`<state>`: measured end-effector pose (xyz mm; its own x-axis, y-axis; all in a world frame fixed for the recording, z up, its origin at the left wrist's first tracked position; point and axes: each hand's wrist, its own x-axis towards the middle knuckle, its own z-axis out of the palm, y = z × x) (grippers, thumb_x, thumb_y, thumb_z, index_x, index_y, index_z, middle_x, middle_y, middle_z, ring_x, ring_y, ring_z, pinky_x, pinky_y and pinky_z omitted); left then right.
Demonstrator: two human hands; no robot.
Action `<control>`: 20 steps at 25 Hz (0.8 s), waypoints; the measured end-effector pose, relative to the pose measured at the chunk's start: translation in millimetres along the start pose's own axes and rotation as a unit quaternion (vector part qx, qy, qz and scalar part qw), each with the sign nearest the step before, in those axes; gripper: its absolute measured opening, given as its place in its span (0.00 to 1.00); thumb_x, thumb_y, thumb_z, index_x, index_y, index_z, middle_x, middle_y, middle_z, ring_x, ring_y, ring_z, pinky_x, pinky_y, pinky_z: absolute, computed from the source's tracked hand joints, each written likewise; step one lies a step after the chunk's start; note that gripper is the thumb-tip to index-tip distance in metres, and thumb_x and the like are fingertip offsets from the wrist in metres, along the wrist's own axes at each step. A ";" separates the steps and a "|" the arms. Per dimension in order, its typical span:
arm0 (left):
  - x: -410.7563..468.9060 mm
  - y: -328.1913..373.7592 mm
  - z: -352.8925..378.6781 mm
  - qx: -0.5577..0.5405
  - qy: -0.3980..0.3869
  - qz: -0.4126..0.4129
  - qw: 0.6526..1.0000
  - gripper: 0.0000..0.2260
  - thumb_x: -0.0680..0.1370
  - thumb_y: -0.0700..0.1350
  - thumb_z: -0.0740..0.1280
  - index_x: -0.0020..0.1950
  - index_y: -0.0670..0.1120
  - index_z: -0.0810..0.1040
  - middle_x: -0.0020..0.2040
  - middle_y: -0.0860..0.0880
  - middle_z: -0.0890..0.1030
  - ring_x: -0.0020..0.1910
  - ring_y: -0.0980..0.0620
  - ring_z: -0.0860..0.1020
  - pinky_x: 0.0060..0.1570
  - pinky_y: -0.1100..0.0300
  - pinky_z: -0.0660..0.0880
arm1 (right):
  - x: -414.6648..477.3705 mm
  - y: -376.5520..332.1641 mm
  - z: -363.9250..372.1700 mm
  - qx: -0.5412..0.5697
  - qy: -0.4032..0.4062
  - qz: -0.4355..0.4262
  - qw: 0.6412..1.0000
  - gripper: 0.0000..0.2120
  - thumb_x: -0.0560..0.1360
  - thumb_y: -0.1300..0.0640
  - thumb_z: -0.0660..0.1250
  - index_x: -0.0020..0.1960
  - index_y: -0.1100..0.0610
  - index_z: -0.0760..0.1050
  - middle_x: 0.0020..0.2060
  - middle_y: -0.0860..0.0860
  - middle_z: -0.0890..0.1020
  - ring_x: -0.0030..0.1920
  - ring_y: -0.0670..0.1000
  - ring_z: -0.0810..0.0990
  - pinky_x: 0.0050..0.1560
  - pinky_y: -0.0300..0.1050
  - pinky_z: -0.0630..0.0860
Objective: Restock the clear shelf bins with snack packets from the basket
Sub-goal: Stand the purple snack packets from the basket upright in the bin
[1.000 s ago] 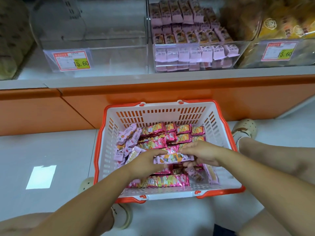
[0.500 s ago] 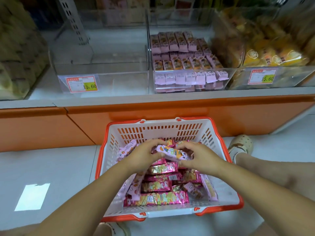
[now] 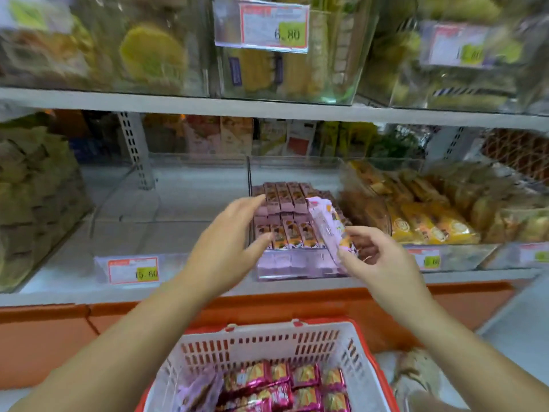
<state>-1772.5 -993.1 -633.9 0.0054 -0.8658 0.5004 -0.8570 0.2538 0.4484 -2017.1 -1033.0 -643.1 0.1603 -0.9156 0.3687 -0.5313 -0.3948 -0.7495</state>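
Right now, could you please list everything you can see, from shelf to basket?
stocked bin: one, clear, middle shelf centre, holding rows of lilac-and-brown packets.
left bin: one, clear, beside it, bearing 15.60 tag.
yellow packets: many, yellow, right-hand bin.
upper bins: several, clear, top shelf; 6.80 tag.
basket: one, white, orange rim, below shelf.
foil packets: many, pink, in basket.
held packet: number unclear, lilac, over stocked bin.
left hand: one, open, at stocked bin's front.
right hand: one, fingers pinch held packet.
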 end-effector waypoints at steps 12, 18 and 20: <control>33.2 -54.3 21.6 0.025 -0.062 -0.010 0.998 0.31 0.78 0.64 0.55 0.77 0.61 0.47 0.71 0.68 0.46 0.75 0.61 0.55 0.72 0.61 0.54 | 188.5 50.3 78.0 -0.324 -0.012 0.107 0.940 0.25 0.79 0.40 0.57 0.51 0.60 0.82 0.49 0.57 0.83 0.48 0.57 0.80 0.46 0.43 0.74; 33.9 -54.1 21.8 0.032 -0.078 -0.025 0.996 0.32 0.76 0.67 0.51 0.77 0.62 0.45 0.72 0.69 0.45 0.75 0.62 0.54 0.71 0.61 0.53 | 174.2 48.6 77.3 -0.183 -0.074 0.135 0.971 0.17 0.81 0.53 0.61 0.68 0.54 0.73 0.65 0.54 0.76 0.62 0.55 0.75 0.60 0.43 0.69; 34.1 -52.6 21.4 0.036 -0.082 -0.027 0.996 0.31 0.76 0.66 0.53 0.77 0.62 0.47 0.72 0.68 0.46 0.75 0.61 0.56 0.72 0.58 0.55 | 170.0 43.9 73.7 -0.192 -0.101 0.136 0.967 0.18 0.81 0.53 0.60 0.71 0.52 0.70 0.68 0.54 0.74 0.62 0.55 0.75 0.56 0.42 0.70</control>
<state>-1738.3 -1045.2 -656.3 -0.0269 -0.9375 0.3469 -0.8921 0.1790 0.4148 -1951.8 -1211.6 -653.8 0.1103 -0.9930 0.0420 -0.8397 -0.1157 -0.5305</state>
